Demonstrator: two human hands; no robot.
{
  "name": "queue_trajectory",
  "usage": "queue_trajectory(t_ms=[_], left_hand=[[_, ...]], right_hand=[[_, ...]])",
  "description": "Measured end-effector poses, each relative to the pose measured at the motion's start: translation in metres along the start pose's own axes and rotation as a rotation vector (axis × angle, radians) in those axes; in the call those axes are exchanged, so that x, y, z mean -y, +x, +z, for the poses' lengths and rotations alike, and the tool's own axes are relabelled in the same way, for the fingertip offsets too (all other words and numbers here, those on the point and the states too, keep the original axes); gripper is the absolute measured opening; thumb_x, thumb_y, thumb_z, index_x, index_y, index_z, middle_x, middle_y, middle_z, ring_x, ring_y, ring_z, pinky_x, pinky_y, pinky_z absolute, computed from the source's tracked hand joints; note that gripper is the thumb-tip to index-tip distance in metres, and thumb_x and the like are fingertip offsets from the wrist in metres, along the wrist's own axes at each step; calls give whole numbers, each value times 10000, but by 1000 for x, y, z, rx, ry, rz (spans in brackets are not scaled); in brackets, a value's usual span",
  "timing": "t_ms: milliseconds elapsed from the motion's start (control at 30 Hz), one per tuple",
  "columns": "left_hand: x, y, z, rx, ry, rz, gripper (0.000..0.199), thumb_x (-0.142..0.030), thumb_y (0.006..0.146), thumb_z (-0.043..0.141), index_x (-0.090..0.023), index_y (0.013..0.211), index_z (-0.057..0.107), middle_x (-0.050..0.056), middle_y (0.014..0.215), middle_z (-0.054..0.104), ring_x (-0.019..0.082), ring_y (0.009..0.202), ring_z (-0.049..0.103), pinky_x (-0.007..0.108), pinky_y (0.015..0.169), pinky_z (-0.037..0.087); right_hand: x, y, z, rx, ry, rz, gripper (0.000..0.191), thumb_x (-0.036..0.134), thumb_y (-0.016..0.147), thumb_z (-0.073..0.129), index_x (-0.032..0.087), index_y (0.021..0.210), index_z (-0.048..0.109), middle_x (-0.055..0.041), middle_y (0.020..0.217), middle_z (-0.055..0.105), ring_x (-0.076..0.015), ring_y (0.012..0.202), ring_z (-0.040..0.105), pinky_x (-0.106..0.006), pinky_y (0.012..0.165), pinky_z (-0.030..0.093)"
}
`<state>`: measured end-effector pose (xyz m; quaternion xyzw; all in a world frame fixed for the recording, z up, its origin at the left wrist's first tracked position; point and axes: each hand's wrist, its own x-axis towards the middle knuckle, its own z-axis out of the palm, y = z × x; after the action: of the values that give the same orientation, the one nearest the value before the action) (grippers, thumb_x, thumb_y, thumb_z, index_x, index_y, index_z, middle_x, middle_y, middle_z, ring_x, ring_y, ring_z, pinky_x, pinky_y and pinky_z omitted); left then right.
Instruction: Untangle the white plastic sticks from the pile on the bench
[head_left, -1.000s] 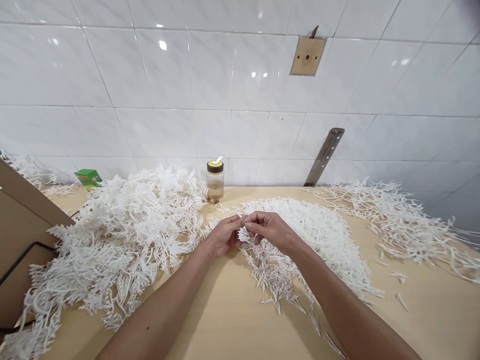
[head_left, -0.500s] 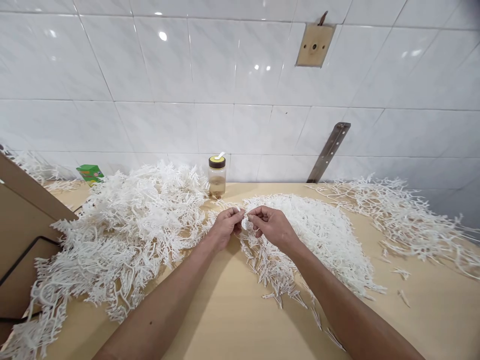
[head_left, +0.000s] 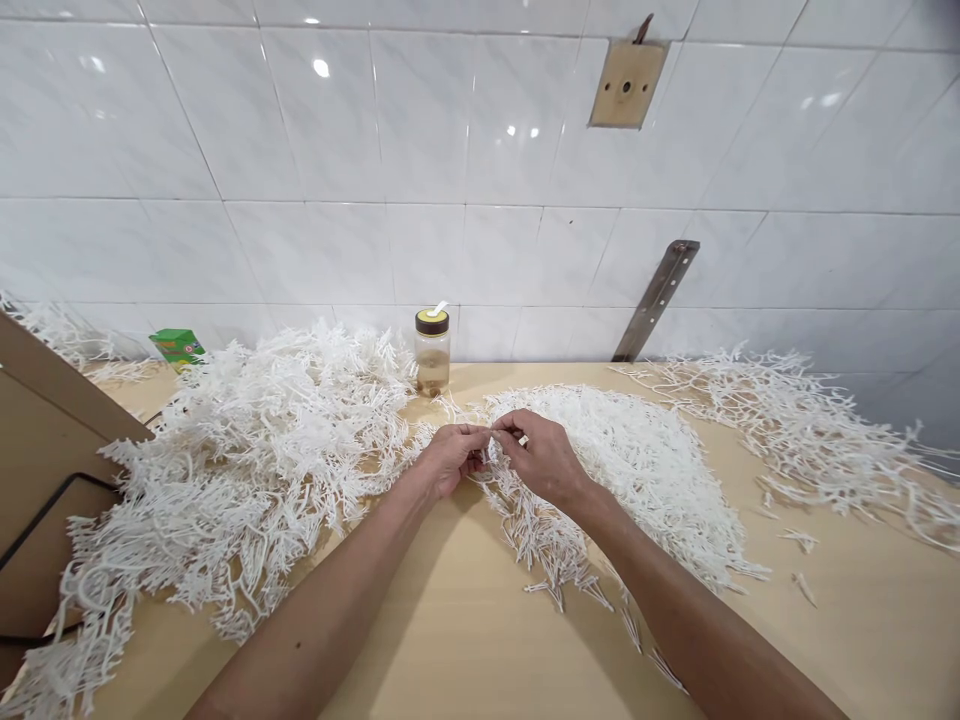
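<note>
My left hand [head_left: 454, 457] and my right hand [head_left: 538, 454] meet over the table, thumbs and fingers pinched together at the tips. Between them is a small white branched piece [head_left: 493, 450], mostly covered by the fingers. To the left lies a big loose heap of white branched strands [head_left: 277, 430], frilly at their ends. Beneath and beyond my right hand spreads a flatter pile of short white pieces [head_left: 637, 455]. Some of these short pieces [head_left: 551, 555] trail toward me beside my right forearm.
On the wooden table [head_left: 465, 620], a lidded jar [head_left: 433, 355] of pale brown liquid stands near the tiled wall. More white strands [head_left: 810, 435] lie to the right. A green box [head_left: 178, 347] sits behind the left heap, and a brown board [head_left: 52, 440] edges the far left.
My hands have drawn slightly closer, their fingertips now touching, and less of the white piece between them shows. The heaps look the same; the view has shifted slightly.
</note>
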<state>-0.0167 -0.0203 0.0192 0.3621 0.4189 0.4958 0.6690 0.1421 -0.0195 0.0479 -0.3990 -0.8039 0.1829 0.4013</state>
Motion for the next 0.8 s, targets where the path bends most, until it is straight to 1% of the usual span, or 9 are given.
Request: queue_trajectory(t_ms=[133, 233, 367, 433, 500, 567, 700, 800], left_hand=[[-1, 0, -1, -10, -58, -21, 338, -303, 573, 842, -154, 658, 552, -41, 582, 451, 80, 504, 424, 229, 432, 413], [0, 2, -3, 14, -64, -47, 340, -316, 576, 844, -146, 689, 572, -16, 626, 503, 90, 525, 464, 219, 426, 390], [-1, 2, -7, 83, -84, -55, 333, -253, 557, 853, -136, 757, 614, 3, 677, 558, 108, 554, 526, 243, 476, 456], [-2, 1, -7, 132, -86, -38, 337, -258, 575, 854, -133, 797, 634, 11, 685, 573, 116, 555, 544, 270, 506, 495], [-2, 0, -7, 154, -84, -18, 338, -276, 594, 855, -126, 811, 645, 24, 713, 587, 122, 574, 559, 279, 522, 516], [-2, -1, -6, 149, -79, -18, 343, -284, 593, 863, -117, 804, 651, 26, 722, 584, 118, 592, 562, 266, 529, 520], [1, -1, -6, 132, -63, -56, 351, -290, 571, 882, -118, 762, 643, -2, 653, 541, 94, 560, 517, 256, 536, 520], [2, -1, -6, 123, -60, -86, 374, -357, 587, 873, -126, 747, 626, -2, 655, 541, 93, 543, 504, 246, 500, 491]], right_hand=[[-3, 0, 1, -3, -7, -26, 106, 208, 881, 538, 201, 859, 642, -38, 823, 684, -171, 740, 618, -307, 697, 490], [-5, 0, 1, 6, -7, -39, 101, 179, 869, 541, 201, 865, 640, -34, 837, 687, -168, 747, 619, -302, 698, 484], [-7, 1, -1, 53, -13, -66, 101, 159, 863, 546, 204, 876, 635, -30, 842, 686, -165, 756, 619, -297, 698, 478], [-9, 1, -2, 82, -28, -73, 98, 156, 866, 544, 206, 866, 629, -26, 841, 680, -162, 752, 613, -294, 692, 472], [-10, 1, -3, 98, -50, -79, 98, 153, 870, 542, 203, 854, 624, -23, 833, 672, -159, 745, 603, -294, 687, 464], [-10, 2, -5, 103, -66, -86, 98, 154, 874, 540, 200, 854, 624, -23, 829, 666, -159, 744, 595, -295, 688, 457], [-7, 3, -7, 102, -71, -96, 111, 160, 889, 526, 197, 853, 625, -28, 825, 660, -162, 753, 591, -294, 692, 449], [-5, 3, -8, 94, -68, -108, 119, 162, 895, 521, 196, 870, 632, -37, 845, 664, -170, 774, 598, -303, 712, 455]])
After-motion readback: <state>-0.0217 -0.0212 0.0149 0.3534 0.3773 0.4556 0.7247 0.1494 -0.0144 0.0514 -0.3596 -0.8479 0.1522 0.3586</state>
